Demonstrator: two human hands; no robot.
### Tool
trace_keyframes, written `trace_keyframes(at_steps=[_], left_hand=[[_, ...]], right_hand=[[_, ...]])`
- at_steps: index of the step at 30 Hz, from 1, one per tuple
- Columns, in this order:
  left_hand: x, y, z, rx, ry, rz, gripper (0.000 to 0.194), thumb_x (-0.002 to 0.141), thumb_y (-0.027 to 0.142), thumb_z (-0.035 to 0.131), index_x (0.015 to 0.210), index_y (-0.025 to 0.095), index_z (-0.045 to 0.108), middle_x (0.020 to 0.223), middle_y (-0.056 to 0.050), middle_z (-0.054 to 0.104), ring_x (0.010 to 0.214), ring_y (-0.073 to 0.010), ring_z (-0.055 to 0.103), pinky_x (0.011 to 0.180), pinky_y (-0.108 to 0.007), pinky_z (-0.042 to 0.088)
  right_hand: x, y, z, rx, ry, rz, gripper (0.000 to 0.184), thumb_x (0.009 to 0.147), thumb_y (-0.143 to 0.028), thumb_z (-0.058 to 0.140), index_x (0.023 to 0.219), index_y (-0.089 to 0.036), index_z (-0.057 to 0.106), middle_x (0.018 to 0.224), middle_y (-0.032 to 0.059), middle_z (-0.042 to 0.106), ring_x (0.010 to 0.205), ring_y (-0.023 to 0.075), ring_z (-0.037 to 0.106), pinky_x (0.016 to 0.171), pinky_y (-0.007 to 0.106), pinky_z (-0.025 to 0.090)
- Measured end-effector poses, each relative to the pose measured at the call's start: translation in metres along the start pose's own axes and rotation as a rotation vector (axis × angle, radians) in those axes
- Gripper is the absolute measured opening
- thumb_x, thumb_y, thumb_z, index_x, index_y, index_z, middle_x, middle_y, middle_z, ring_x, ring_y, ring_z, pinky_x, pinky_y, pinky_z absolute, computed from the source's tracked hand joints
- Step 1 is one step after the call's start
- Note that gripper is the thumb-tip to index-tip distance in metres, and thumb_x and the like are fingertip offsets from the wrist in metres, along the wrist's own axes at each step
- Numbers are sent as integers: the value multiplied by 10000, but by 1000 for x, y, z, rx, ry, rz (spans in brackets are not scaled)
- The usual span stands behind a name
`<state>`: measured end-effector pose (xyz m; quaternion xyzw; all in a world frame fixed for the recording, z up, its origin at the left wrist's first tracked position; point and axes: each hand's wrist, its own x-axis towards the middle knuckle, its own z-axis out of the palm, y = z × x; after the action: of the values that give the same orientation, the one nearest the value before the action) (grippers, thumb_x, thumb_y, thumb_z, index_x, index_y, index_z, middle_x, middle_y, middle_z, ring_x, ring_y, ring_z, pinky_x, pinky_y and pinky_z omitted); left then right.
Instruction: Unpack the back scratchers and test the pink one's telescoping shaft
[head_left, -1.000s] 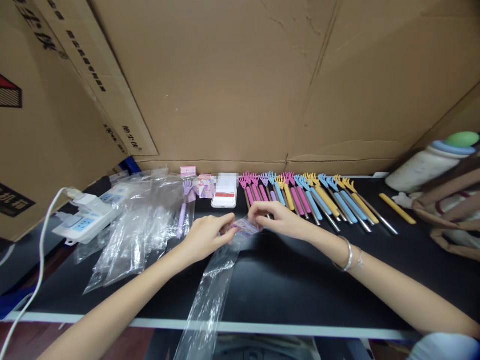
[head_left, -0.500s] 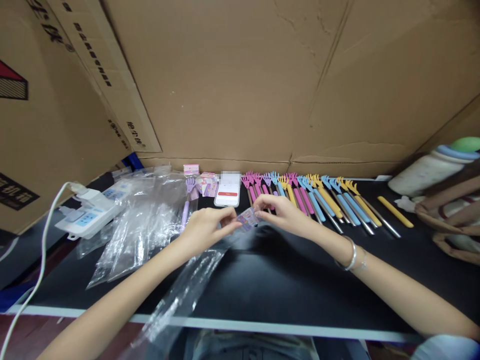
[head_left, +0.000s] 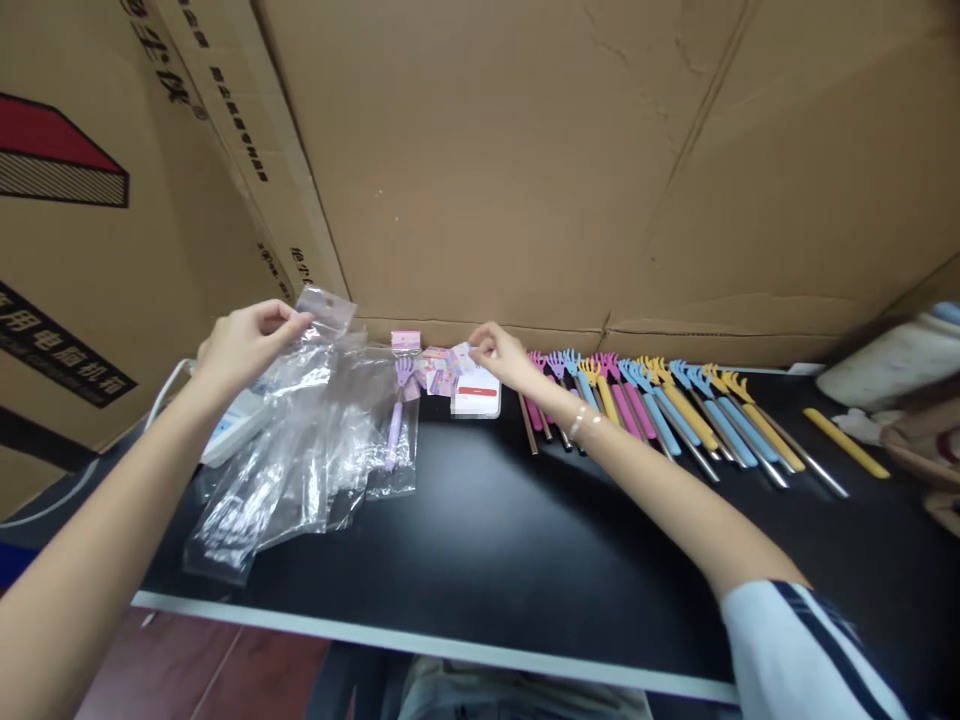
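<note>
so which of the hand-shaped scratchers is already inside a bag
The lone purple hand-shaped scratcher, lying sealed in a clear plastic bag left of the white phone; the pink, blue and yellow ones lie bare in a row.

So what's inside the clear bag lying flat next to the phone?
The clear bag holds one purple hand-shaped stick, head toward the cardboard wall. The table under it shows through; nothing else is visible inside.

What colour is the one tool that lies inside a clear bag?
Light purple: the bagged tool, seen in the head view.
</note>
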<state>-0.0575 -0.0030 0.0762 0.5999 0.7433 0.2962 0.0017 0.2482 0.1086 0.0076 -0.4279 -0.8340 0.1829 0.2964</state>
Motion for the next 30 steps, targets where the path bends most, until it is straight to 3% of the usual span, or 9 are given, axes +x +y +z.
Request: trace_keyframes(at_steps=[3, 6, 9, 15, 18, 21, 24, 28, 30], left_hand=[[18, -18, 9, 140, 100, -186, 523, 749, 671, 447, 971, 226, 610, 716, 71, 617, 1109, -285, 494, 890, -424, 332], [20, -30, 16, 178, 113, -64, 623, 777, 672, 421, 1154, 187, 524, 895, 36, 638, 1198, -328, 413, 907, -457, 341], [11, -34, 19, 220, 117, 104, 634, 836, 636, 355, 1255, 167, 438, 1103, -15, 593, 1250, -353, 335, 919, -473, 365], [-23, -17, 37, 236, -181, 466, 379, 877, 449, 416, 1166, 232, 531, 1153, -53, 587, 1099, -280, 478, 892, -411, 409], [-39, -12, 49, 246, -354, 608, 351, 878, 431, 403, 1162, 281, 543, 1090, -52, 614, 1030, -246, 530, 858, -367, 419], [-46, -15, 54, 280, -454, 602, 331, 876, 440, 389, 1111, 299, 574, 1038, -53, 631, 990, -236, 557, 841, -350, 425], [-45, -26, 55, 268, -454, 514, 350, 854, 463, 419, 1128, 292, 553, 1073, -62, 631, 976, -244, 576, 851, -362, 428], [-41, -34, 59, 167, -487, 408, 405, 839, 453, 440, 1198, 273, 491, 1093, -59, 646, 955, -247, 598, 855, -375, 439], [-43, -26, 61, 130, -418, 388, 398, 839, 469, 435, 1161, 253, 525, 1110, -69, 640, 996, -258, 583, 890, -393, 427]], right_hand=[[25, -8, 31, -103, 27, 40, 150, 846, -193, 463, 980, -144, 507, 831, 87, 622, 810, 202, 558, 695, 329, 420], [25, -18, 48, -209, 35, -34, 174, 858, -173, 453, 1004, -111, 524, 963, 170, 600, 984, 276, 493, 779, 405, 388], [2, -28, 56, -262, -38, -250, 202, 862, -127, 444, 1043, -122, 534, 1094, 158, 568, 1073, 262, 433, 867, 401, 345], [-46, -45, 74, -487, -137, -826, 239, 954, -166, 316, 1033, -178, 542, 1039, 70, 574, 978, 192, 440, 833, 337, 325], [-48, -50, 82, -575, -101, -901, 262, 971, -204, 289, 974, -178, 549, 946, 56, 582, 928, 182, 442, 764, 318, 324], [-42, -52, 79, -599, -75, -947, 300, 977, -185, 258, 934, -181, 555, 866, 45, 586, 904, 179, 443, 685, 305, 312], [-38, -51, 65, -601, -3, -970, 308, 977, -165, 248, 934, -186, 552, 846, 38, 585, 867, 168, 450, 622, 292, 291], [-34, -52, 35, -571, 152, -852, 303, 973, -162, 254, 929, -197, 552, 864, 36, 595, 839, 152, 476, 587, 277, 292], [-34, -53, 20, -518, 214, -776, 306, 970, -161, 257, 913, -198, 556, 901, 37, 602, 834, 140, 496, 591, 263, 313]])
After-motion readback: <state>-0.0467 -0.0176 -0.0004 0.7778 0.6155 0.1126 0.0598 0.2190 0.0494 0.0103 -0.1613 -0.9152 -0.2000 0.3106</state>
